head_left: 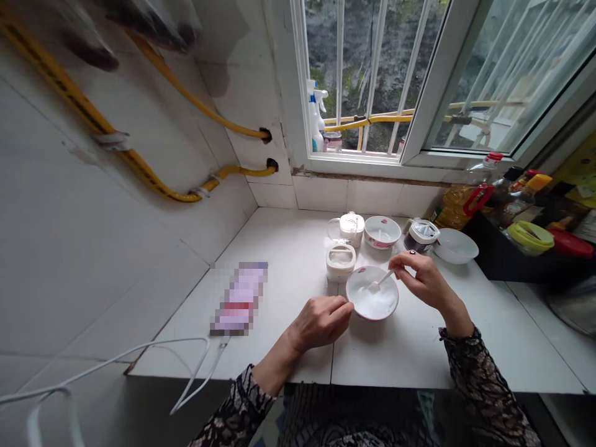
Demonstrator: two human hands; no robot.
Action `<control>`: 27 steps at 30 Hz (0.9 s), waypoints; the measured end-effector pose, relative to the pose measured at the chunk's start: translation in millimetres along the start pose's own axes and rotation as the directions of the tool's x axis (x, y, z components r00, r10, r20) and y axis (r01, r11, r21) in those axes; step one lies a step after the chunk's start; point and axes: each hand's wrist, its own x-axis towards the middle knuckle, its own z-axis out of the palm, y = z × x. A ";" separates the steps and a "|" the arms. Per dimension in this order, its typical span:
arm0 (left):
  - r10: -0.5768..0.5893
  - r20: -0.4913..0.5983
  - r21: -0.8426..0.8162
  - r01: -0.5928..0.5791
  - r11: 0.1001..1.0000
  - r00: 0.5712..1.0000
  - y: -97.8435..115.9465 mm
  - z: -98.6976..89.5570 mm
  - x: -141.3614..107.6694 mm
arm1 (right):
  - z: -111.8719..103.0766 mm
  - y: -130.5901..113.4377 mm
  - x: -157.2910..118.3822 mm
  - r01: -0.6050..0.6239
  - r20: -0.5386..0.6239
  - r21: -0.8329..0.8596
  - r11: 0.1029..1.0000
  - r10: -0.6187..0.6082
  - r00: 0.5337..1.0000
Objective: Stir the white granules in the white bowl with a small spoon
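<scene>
A white bowl point(367, 308) with a pinkish rim stands on the white tiled counter, with white contents inside. My right hand point(423, 279) pinches the handle of a small white spoon point(376, 285), whose head dips into the bowl. At the bowl's left edge my left hand point(323, 321) is closed, its fingertips gripping the rim. Just behind the bowl sits an open white container point(340, 264) with white contents. Farther back are a second white container point(352, 228), a flower-patterned bowl point(382, 232) and a lidded jar point(420, 235) with dark contents.
A plain white bowl point(455, 246) stands at the back right, beside a black rack point(493, 251) of bottles. An oil bottle point(459, 202) leans there. On the left, a blurred phone-like object point(239, 298) has a white cable point(207, 360) hanging over the counter's front edge.
</scene>
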 end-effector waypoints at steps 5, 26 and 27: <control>-0.005 0.005 0.001 0.005 1.000 1.000 0.6 -0.1 -0.4 | 9.7 -1.2 -7.0 0.006 0.127 -0.023 1.000 -0.003 0.992; -0.012 -0.076 0.019 0.013 1.000 0.997 0.8 -1.5 1.0 | 33.3 23.8 -2.0 -0.480 0.105 0.663 0.575 0.564 0.819; -0.009 -0.081 0.024 0.011 1.000 0.997 1.2 -1.7 1.7 | 34.3 23.8 -1.2 -0.472 0.089 0.676 0.567 0.573 0.815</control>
